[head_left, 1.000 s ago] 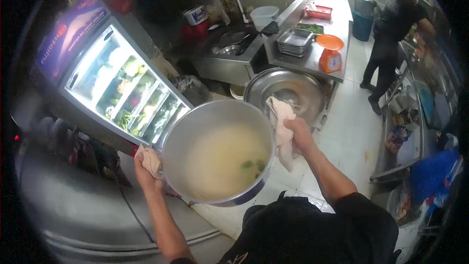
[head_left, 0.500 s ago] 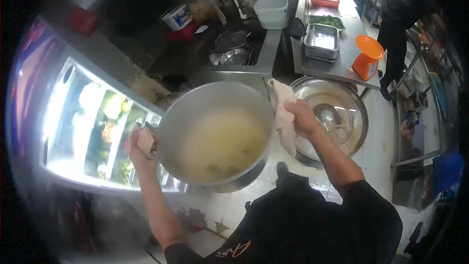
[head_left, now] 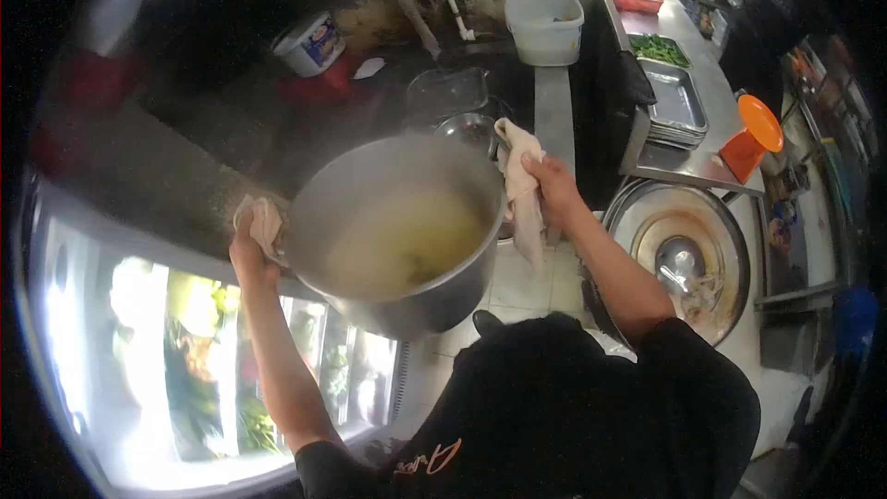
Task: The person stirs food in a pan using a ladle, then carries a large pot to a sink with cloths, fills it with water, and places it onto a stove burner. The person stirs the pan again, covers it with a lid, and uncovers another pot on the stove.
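A large metal stockpot (head_left: pixel 439 291) hangs between my two hands, slightly tilted toward me. Cloudy yellowish liquid (head_left: pixel 393 236) with a few darker bits fills part of it, and steam blurs its inside. My left hand (head_left: pixel 248 259) is closed around a pale folded cloth (head_left: pixel 266 226) at the pot's left side. On the right side, my right hand (head_left: pixel 556 189) grips a second pale cloth (head_left: pixel 520 176) whose end dangles down. Both pot handles are hidden under the cloths.
At lower left stands a lit glass-front fridge (head_left: pixel 166 360) with vegetables. A wide metal basin (head_left: pixel 730 314) holding a ladle is at right. Beyond the pot is a dark counter with a white tub (head_left: pixel 545 28). Steel trays (head_left: pixel 674 102) and an orange scale (head_left: pixel 753 139) sit on the right counter.
My view and body have turned left, carrying the stockpot away from the metal basin and toward the dark counter. Both hands keep their hold on the cloths.
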`<state>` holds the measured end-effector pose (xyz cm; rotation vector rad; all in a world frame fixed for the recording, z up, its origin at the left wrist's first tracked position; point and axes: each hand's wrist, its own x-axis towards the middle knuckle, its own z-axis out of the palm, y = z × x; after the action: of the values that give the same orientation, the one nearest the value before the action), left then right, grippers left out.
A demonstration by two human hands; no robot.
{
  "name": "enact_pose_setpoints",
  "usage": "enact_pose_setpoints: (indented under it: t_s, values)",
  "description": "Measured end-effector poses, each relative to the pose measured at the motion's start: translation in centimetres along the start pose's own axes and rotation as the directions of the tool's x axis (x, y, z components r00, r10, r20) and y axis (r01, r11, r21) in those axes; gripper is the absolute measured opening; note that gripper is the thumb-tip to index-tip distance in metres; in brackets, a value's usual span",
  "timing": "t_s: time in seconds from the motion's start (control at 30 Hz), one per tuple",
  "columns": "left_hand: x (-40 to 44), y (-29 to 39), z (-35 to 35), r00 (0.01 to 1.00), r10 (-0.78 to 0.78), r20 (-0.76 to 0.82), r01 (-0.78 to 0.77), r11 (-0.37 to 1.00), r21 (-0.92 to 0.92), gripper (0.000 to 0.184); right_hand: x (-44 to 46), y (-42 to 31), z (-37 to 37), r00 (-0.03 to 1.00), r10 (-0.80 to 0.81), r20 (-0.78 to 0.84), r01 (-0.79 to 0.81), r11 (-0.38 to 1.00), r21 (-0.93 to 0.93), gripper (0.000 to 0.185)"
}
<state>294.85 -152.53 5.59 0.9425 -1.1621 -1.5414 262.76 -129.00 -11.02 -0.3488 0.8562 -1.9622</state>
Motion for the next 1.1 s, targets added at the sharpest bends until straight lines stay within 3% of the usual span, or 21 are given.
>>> enact_pose_setpoints:
  t_s: [0.1,0.17,0.23,0.33,0.4,0.6,0.8,0.9,1.0,1.1]
  values:
    - [8.2,-1.4,0.1,0.991,-0.068,0.112,0.063,0.997,0.047,0.035,2.5,0.1,1.8,0.983,0.0,-0.183,-0.003,1.0,-0.019,0.025]
    - [12.9,-2.6,1.1,0.983,-0.145,0.117,0.143,0.989,0.02,0.037,4.6,1.3,1.5,0.988,-0.054,-0.142,0.056,0.998,0.009,0.026]
    - [17.0,-2.8,1.5,0.971,-0.195,0.136,0.168,0.968,0.186,0.037,5.7,2.3,0.9,0.997,-0.03,-0.078,0.034,0.998,0.052,0.027]
    - [21.3,-2.8,4.2,0.962,-0.193,0.194,0.136,0.952,0.273,0.035,7.5,2.7,2.0,0.982,-0.054,-0.179,0.055,0.998,0.002,0.027]
    - [22.8,-2.0,6.9,0.964,-0.187,0.187,0.129,0.951,0.282,0.033,9.5,3.6,1.8,0.982,-0.03,-0.184,0.047,0.995,0.091,0.026]
    - [29.4,-2.5,13.0,0.849,-0.264,0.458,0.123,0.942,0.313,0.032,14.5,4.3,-0.8,0.966,0.013,-0.259,0.045,0.975,0.217,0.027]
    - [35.6,-5.3,16.9,0.811,-0.406,0.422,0.202,0.87,0.45,0.037,17.5,3.6,-2.1,0.908,0.066,-0.414,0.019,0.98,0.196,0.023]
    - [38.2,-6.5,18.5,0.718,-0.512,0.472,0.233,0.815,0.53,0.04,18.8,4.0,-3.0,0.885,0.094,-0.456,0.02,0.971,0.239,0.022]
    - [38.5,-7.1,20.0,0.779,-0.506,0.37,0.172,0.74,0.65,0.04,20.0,3.7,-3.7,0.881,0.124,-0.457,-0.002,0.966,0.257,0.023]
    - [41.2,-8.3,19.7,0.75,-0.541,0.379,0.181,0.72,0.671,0.039,20.3,3.0,-3.3,0.864,0.125,-0.488,-0.035,0.981,0.189,0.024]
